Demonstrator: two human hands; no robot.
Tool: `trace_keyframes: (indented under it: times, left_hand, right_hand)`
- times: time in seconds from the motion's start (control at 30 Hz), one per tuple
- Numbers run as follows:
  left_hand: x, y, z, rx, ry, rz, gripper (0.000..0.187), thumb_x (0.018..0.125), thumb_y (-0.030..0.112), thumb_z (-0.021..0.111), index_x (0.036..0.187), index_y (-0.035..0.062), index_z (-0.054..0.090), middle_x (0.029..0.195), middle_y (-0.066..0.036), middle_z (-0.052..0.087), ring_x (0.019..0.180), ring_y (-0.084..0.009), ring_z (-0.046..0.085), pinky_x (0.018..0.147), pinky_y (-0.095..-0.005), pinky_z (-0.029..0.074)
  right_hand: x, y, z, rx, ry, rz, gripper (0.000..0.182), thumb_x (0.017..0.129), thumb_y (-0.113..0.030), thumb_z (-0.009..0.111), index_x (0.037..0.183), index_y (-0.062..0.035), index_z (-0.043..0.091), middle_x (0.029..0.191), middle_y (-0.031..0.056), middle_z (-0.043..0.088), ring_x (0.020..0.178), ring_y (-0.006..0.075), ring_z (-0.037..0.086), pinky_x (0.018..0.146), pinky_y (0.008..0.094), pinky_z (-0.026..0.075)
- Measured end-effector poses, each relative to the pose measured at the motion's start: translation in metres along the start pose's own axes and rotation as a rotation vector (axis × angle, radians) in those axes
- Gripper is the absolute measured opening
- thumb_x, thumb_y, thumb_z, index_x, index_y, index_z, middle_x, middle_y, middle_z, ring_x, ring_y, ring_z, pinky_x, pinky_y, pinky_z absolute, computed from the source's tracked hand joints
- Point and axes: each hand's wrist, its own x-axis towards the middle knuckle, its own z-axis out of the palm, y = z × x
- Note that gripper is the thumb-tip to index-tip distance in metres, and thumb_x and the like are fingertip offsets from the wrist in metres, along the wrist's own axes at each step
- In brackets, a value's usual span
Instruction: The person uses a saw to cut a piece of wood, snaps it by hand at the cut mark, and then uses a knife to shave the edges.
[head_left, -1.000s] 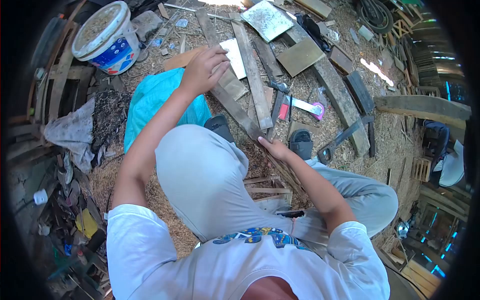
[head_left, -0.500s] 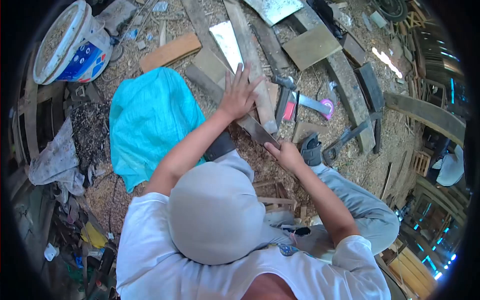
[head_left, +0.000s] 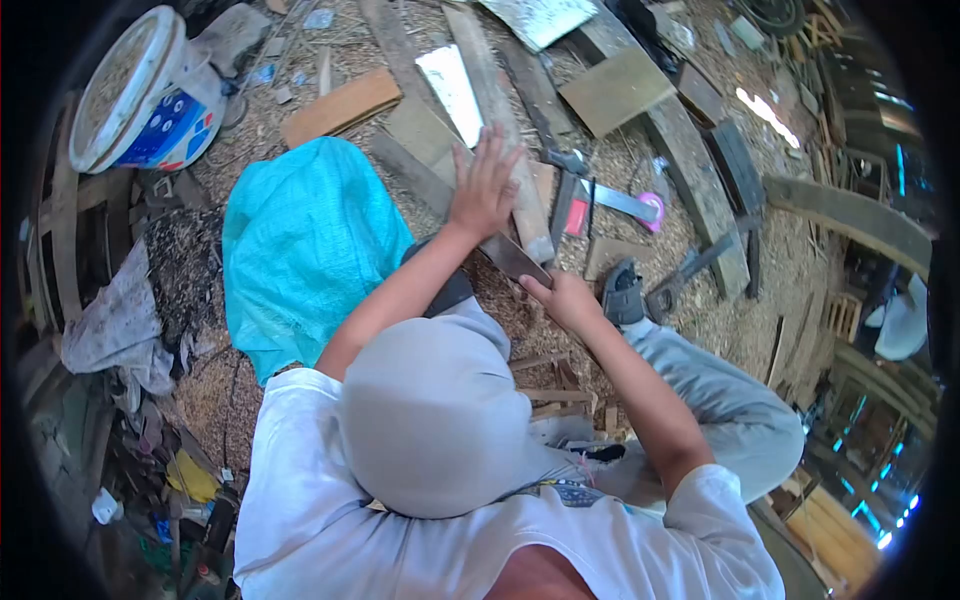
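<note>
My left hand (head_left: 485, 188) lies with fingers stretched out over the boards in the middle, its palm above a narrow grey wooden strip (head_left: 412, 172). Beside its fingertips runs a long weathered plank (head_left: 500, 110). Closed around the near end of a dark flat blade-like piece (head_left: 516, 262) is my right hand (head_left: 572, 300), thumb on top. That piece slants up and left to below my left hand, which hides its far end. A hammer (head_left: 567, 160) lies just right of my left hand, by a handsaw-like tool (head_left: 622, 202) with a pink end.
A turquoise sack (head_left: 305, 240) lies at left, below a white bucket (head_left: 125, 95). An orange-brown wood block (head_left: 342, 105), a square board (head_left: 618, 92) and a long beam (head_left: 700, 180) lie on the shavings-covered floor. My sandalled foot (head_left: 624, 292) is near my right hand.
My left hand has shifted slightly right and down, its wrist more raised. My right hand has moved slightly left along with the dark piece it grips.
</note>
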Motion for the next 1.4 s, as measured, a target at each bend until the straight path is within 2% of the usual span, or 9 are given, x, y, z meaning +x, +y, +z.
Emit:
trace_keyframes:
  times: [0.27, 0.37, 0.47, 0.67, 0.8, 0.87, 1.03, 1.2, 1.4]
  left_hand:
    - [0.058, 0.037, -0.118, -0.093, 0.270, 0.092, 0.053, 0.110, 0.042, 0.031, 0.158, 0.0214, 0.044, 0.173, -0.015, 0.018, 0.158, -0.0412, 0.016, 0.120, -0.0723, -0.002]
    - [0.007, -0.035, -0.028, 0.114, -0.157, 0.035, 0.053, 0.110, 0.042, 0.029, 0.159, 0.0247, 0.042, 0.173, -0.011, 0.019, 0.158, -0.0406, 0.017, 0.120, -0.0724, -0.002]
    - [0.034, -0.031, -0.014, 0.050, -0.046, -0.061, 0.052, 0.110, 0.041, 0.029, 0.161, 0.0315, 0.038, 0.174, -0.008, 0.017, 0.159, -0.0380, 0.015, 0.121, -0.0727, -0.002]
    - [0.056, 0.003, -0.085, -0.027, 0.158, -0.029, 0.053, 0.111, 0.039, 0.025, 0.161, 0.0277, 0.039, 0.175, -0.011, 0.013, 0.160, -0.0388, 0.006, 0.120, -0.0705, -0.004]
    - [0.018, -0.007, -0.053, 0.004, 0.229, 0.003, 0.052, 0.111, 0.039, 0.026, 0.159, 0.0262, 0.043, 0.174, -0.011, 0.017, 0.160, -0.0371, 0.010, 0.120, -0.0719, -0.003]
    - [0.014, -0.029, -0.009, 0.122, -0.040, -0.009, 0.052, 0.111, 0.041, 0.028, 0.157, 0.0244, 0.046, 0.172, -0.011, 0.022, 0.159, -0.0351, 0.017, 0.120, -0.0722, 0.002]
    - [0.022, -0.033, -0.033, -0.056, -0.025, -0.065, 0.052, 0.111, 0.043, 0.029, 0.156, 0.0228, 0.046, 0.171, -0.012, 0.024, 0.157, -0.0339, 0.023, 0.124, -0.0655, 0.011]
    - [-0.007, -0.031, -0.040, -0.041, -0.169, -0.175, 0.055, 0.112, 0.044, 0.026, 0.158, 0.0202, 0.042, 0.171, -0.016, 0.023, 0.157, -0.0348, 0.024, 0.126, -0.0580, 0.013]
    - [-0.030, -0.025, -0.035, 0.039, -0.292, -0.202, 0.059, 0.111, 0.045, 0.029, 0.160, 0.0142, 0.040, 0.169, -0.020, 0.024, 0.156, -0.0398, 0.024, 0.126, -0.0575, 0.013]
  right_hand:
    - [0.010, 0.003, -0.001, 0.025, 0.002, -0.056, 0.073, 0.092, -0.067, 0.062, 0.101, 0.0049, 0.072, 0.084, 0.0265, 0.072, 0.086, 0.0431, 0.073, 0.081, 0.0493, 0.056]
    - [-0.026, -0.038, -0.022, 0.157, -0.119, 0.082, 0.074, 0.092, -0.067, 0.063, 0.101, 0.0055, 0.073, 0.081, 0.0263, 0.072, 0.083, 0.0426, 0.073, 0.080, 0.0486, 0.057]
    - [0.000, -0.013, -0.014, -0.149, 0.104, -0.039, 0.075, 0.091, -0.068, 0.063, 0.097, 0.0057, 0.074, 0.079, 0.0252, 0.072, 0.081, 0.0417, 0.073, 0.079, 0.0489, 0.056]
    - [-0.001, -0.011, -0.021, 0.033, -0.011, 0.005, 0.073, 0.090, -0.068, 0.064, 0.090, 0.0044, 0.074, 0.081, 0.0262, 0.072, 0.082, 0.0418, 0.073, 0.080, 0.0485, 0.056]
    - [-0.020, -0.033, -0.016, -0.080, 0.056, -0.049, 0.072, 0.089, -0.068, 0.066, 0.100, 0.0031, 0.073, 0.087, 0.0257, 0.073, 0.084, 0.0415, 0.073, 0.082, 0.0483, 0.057]
    - [-0.016, -0.015, -0.009, -0.159, 0.142, -0.100, 0.070, 0.090, -0.067, 0.066, 0.103, 0.0015, 0.072, 0.088, 0.0255, 0.073, 0.085, 0.0420, 0.073, 0.082, 0.0491, 0.057]
    - [-0.022, -0.027, -0.033, -0.362, 0.311, -0.184, 0.051, 0.090, -0.055, 0.072, 0.102, -0.0056, 0.066, 0.086, 0.0249, 0.072, 0.087, 0.0401, 0.073, 0.078, 0.0562, 0.056]
    - [-0.002, 0.006, -0.012, -0.206, 0.586, -0.269, 0.048, 0.074, -0.023, 0.086, 0.110, -0.0019, 0.061, 0.114, 0.0281, 0.062, 0.106, 0.0449, 0.065, 0.087, 0.0511, 0.055]
    - [0.002, 0.026, 0.006, -0.537, 0.263, -0.350, 0.057, 0.069, -0.034, 0.087, 0.108, 0.0017, 0.066, 0.111, 0.0264, 0.066, 0.105, 0.0438, 0.066, 0.092, 0.0499, 0.055]
